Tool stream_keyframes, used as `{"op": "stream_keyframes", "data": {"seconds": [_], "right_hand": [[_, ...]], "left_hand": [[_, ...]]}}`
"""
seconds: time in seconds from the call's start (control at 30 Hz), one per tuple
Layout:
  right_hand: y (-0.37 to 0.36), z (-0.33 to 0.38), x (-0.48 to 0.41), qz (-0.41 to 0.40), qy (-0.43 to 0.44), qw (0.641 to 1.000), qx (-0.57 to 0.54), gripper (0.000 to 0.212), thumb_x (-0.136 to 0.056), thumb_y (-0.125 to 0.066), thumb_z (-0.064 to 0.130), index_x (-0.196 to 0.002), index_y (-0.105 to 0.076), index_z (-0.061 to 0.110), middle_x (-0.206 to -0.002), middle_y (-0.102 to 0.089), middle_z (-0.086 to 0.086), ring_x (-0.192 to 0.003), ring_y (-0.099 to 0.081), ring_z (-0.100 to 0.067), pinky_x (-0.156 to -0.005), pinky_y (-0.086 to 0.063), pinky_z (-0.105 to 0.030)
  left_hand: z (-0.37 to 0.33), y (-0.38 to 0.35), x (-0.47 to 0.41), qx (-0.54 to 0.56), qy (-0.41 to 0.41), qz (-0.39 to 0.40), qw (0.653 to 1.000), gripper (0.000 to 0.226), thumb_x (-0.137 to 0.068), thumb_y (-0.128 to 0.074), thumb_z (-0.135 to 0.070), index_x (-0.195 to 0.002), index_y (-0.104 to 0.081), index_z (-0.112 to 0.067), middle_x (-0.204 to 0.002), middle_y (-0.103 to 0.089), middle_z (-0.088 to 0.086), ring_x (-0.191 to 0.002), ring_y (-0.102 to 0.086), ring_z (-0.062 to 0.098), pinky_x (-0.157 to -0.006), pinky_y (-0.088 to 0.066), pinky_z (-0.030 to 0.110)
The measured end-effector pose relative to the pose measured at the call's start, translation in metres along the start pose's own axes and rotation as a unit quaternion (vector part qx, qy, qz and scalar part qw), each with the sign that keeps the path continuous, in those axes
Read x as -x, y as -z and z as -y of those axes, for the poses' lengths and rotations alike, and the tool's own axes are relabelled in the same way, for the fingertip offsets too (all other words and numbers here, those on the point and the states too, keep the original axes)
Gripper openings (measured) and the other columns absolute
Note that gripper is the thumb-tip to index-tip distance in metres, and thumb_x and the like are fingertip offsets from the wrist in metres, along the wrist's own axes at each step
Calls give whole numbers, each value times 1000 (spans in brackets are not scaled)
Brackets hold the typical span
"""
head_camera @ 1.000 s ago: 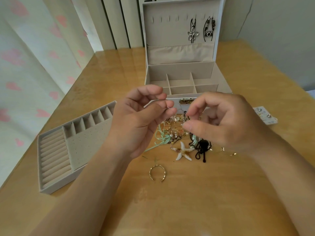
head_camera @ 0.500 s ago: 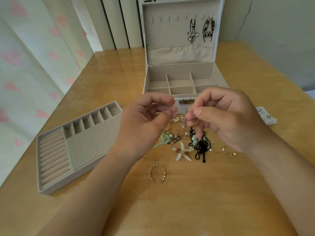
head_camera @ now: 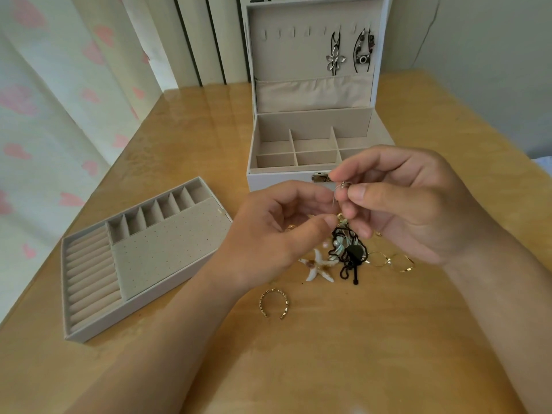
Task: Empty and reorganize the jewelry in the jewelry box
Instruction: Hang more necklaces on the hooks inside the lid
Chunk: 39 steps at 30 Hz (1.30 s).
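Fingers [head_camera: 368,194]: right hand's [head_camera: 412,204] thumb and forefinger pinch silver piece [head_camera: 343,184]
Left hand [head_camera: 268,237]: curled beside it, grip unclear
Spot: mid-frame, over jewelry pile [head_camera: 350,253]

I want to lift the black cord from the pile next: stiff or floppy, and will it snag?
Likely floppy: the black cord lies in loose loops. It probably snags, since mint ribbon shows between its loops. Seems light, being thin.

Glossy wooden table [head_camera: 343,354], matt fabric-lined tray [head_camera: 167,249]
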State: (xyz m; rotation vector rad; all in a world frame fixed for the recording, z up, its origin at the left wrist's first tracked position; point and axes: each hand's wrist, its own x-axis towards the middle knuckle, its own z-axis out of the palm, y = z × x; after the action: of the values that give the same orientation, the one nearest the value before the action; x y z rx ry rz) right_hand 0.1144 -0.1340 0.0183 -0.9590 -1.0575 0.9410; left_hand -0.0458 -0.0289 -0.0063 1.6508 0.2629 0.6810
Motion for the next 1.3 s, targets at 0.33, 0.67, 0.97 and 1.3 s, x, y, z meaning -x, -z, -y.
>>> {"op": "stream_keyframes", "data": {"seconds": [0.33, 0.67, 0.97, 1.3], "right_hand": [[11, 12, -3, -43, 4, 994, -102, 23, -63, -68, -3, -82, -76, 9, -69, -61, -9, -66, -57, -23, -61, -49, -34], [10, 9, -6, -138, 3, 982, -125, 29, -79, -44, -5, -75, -71, 7, -65, -56, -8, -68, -61, -23, -71, -57, -43], [7, 5, -6, -148, -17, 987, -54, 20, -85, -50, -6, -87, -69, 1, -68, -61, -10, -66, -62, -23, -64, -57, -38], [4, 4, -9, -197, -40, 979, -21, 34, -89, -41, -15, -77, -68, 0, -62, -57, -10, -68, -65, -27, -66, -58, -38]], "left_hand": [[1, -4, -1, 8, 53, 4, 999, 17, -83, -70, -2, -98, -71, -9, -90, -74, 18, -75, -67, 23, -72, -59, 42], [-1, -2, -3, 14, 64, -42, 997, 19, -93, -57, 10, -105, -64, -3, -97, -74, 17, -71, -72, 23, -65, -58, 31], [-2, 0, -3, 2, 68, -67, 995, 17, -93, -56, 11, -92, -65, -3, -86, -75, 10, -63, -67, 19, -56, -52, 28], [-7, 2, -1, 50, 48, -58, 996, 14, -88, -66, 6, -82, -63, -7, -84, -75, 11, -55, -59, 7, -50, -45, 19]]}}
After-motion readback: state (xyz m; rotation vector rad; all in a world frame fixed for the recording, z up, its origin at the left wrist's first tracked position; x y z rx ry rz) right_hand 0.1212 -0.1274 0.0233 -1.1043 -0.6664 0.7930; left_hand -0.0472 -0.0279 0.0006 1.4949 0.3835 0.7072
